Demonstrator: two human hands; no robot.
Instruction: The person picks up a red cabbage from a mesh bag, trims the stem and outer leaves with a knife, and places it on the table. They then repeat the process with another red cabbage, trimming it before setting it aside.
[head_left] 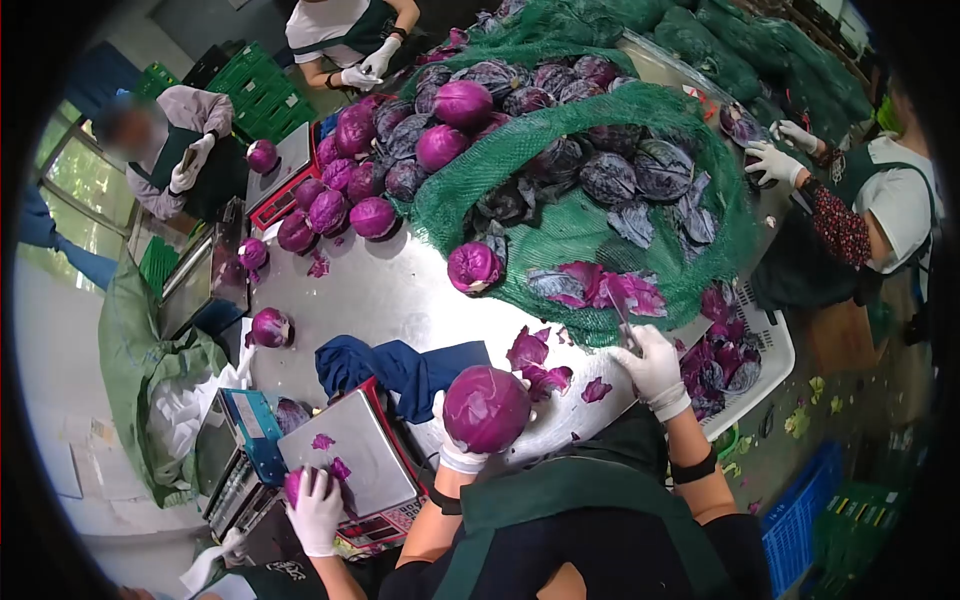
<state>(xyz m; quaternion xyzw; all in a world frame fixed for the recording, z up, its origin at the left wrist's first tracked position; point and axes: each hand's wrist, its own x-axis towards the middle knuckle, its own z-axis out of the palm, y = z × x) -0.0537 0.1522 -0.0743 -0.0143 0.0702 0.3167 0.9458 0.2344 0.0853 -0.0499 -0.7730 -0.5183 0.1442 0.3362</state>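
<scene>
My left hand (461,447), in a white glove, is wrapped round a large purple cabbage (487,409) held above the table's near edge. My right hand (651,369), gloved too, grips a knife (622,312) whose blade points up and away over the green net (520,285). Loose purple leaves (536,362) lie on the metal table (410,290) between my hands, and more leaves (610,290) lie on the net beyond the knife. A trimmed cabbage (474,267) sits at the net's left edge.
Cabbages (606,178) are heaped at the back. Blue cloth (410,368) and a scale (350,450) are on the left; a co-worker's gloved hand (316,510) holds a cabbage there. A white basket (785,350) of leaves stands right. Other people work at the left, back and right.
</scene>
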